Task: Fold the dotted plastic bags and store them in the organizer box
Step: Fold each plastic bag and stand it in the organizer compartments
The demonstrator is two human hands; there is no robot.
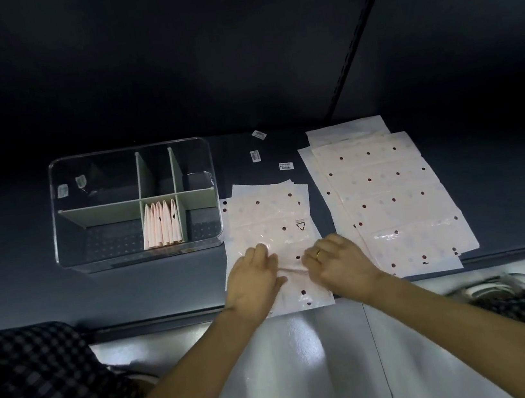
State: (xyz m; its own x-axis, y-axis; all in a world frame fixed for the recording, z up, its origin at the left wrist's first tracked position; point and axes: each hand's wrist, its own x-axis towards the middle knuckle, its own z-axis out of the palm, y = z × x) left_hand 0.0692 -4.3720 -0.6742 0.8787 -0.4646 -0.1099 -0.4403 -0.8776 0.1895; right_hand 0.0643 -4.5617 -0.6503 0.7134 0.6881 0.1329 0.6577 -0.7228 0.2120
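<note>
Both the left hand [254,276] and the right hand [337,260] are pinching, grip narrow, a dotted bag [270,228] lying right of the organizer box [135,203].

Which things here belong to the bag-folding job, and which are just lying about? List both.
Job:
bag being folded, under left hand and right hand
stack of flat bags
organizer box
folded bags in its compartment

Lying about:
loose labels

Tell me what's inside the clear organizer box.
The organizer box holds a row of folded dotted bags standing in its front middle compartment. Two small labels show at the back left compartment; whether they lie inside or behind it is unclear. The other compartments look empty.
</note>
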